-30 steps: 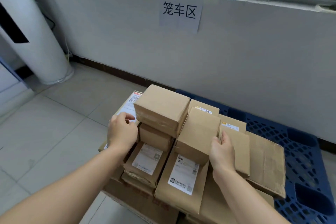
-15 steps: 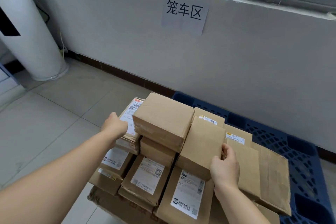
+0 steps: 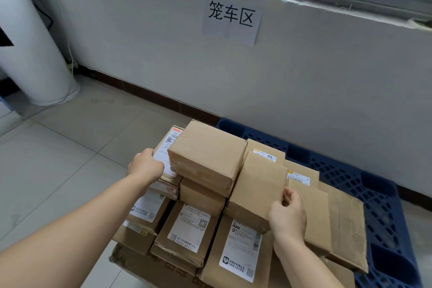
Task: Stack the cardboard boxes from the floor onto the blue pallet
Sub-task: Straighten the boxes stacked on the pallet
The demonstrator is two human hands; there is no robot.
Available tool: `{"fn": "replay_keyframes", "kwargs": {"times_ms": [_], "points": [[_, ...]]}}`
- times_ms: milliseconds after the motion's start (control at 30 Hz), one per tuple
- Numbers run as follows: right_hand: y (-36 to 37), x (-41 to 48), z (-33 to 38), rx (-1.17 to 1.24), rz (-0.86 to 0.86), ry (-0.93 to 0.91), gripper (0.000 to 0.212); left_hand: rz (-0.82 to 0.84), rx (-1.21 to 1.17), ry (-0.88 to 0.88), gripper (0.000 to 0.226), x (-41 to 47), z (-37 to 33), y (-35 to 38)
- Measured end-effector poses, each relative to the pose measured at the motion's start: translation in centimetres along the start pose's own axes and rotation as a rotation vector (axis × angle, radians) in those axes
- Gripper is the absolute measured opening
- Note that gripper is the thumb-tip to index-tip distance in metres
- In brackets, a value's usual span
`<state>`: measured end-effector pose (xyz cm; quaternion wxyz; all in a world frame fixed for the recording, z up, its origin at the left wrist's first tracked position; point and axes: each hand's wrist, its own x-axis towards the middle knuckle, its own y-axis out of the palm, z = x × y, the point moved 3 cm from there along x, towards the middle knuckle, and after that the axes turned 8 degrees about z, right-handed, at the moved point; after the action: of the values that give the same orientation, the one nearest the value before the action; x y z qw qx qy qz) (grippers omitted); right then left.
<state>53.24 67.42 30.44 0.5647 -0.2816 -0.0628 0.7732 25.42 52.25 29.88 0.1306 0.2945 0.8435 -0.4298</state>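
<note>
Several cardboard boxes lie piled on the blue pallet by the wall. A plain brown box sits on top of the pile. To its left lies a box with a white shipping label; my left hand holds that box's near left corner, fingers curled over the edge. A tilted plain box leans right of the top box. My right hand grips its near right edge, thumb on the top face. Labelled boxes fill the lower layer.
A grey wall with a paper sign stands right behind the pallet. A white cylindrical column rises at the far left on the tiled floor. The pallet's right part shows bare blue grid.
My left hand has slid from the top box's left side onto the corner of the labelled box. My right hand stays on the tilted box. The view has moved closer to the pile.
</note>
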Motion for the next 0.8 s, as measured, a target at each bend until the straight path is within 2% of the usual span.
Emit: {"fn": "replay_keyframes", "kwargs": {"times_ms": [67, 133, 200, 300, 400, 500, 633, 800], "points": [[0.0, -0.4, 0.3, -0.056, -0.013, -0.021, 0.049, -0.006, 0.001, 0.019, 0.031, -0.3, -0.3, -0.2], [0.3, -1.0, 1.0, -0.112, -0.011, -0.076, 0.049, -0.089, -0.081, 0.117, 0.037, -1.4, -1.6, -0.5], [1.0, -1.6, 2.0, -0.117, 0.035, -0.128, 0.046, -0.132, -0.294, 0.224, 0.035, -2.9, -3.2, -0.7], [2.4, -2.2, 3.9, -0.068, 0.171, -0.197, 0.04, -0.029, -0.574, 0.215, 0.043, -3.9, -5.1, -0.5], [3.6, -2.8, 5.5, -0.006, 0.267, -0.219, 0.037, 0.104, -0.575, 0.141, 0.056, -3.7, -5.4, 0.2], [4.2, -3.0, 6.5, 0.007, 0.3, -0.222, 0.038, 0.143, -0.541, 0.121, 0.085, -3.3, -5.2, 0.8], [4.0, -2.9, 6.9, 0.015, 0.287, -0.209, 0.037, 0.129, -0.508, 0.155, 0.061, -3.2, -5.5, 1.3], [3.6, -2.4, 6.9, 0.04, 0.267, -0.202, 0.035, 0.138, -0.461, 0.141, 0.062, -3.1, -6.1, 1.9]]}}
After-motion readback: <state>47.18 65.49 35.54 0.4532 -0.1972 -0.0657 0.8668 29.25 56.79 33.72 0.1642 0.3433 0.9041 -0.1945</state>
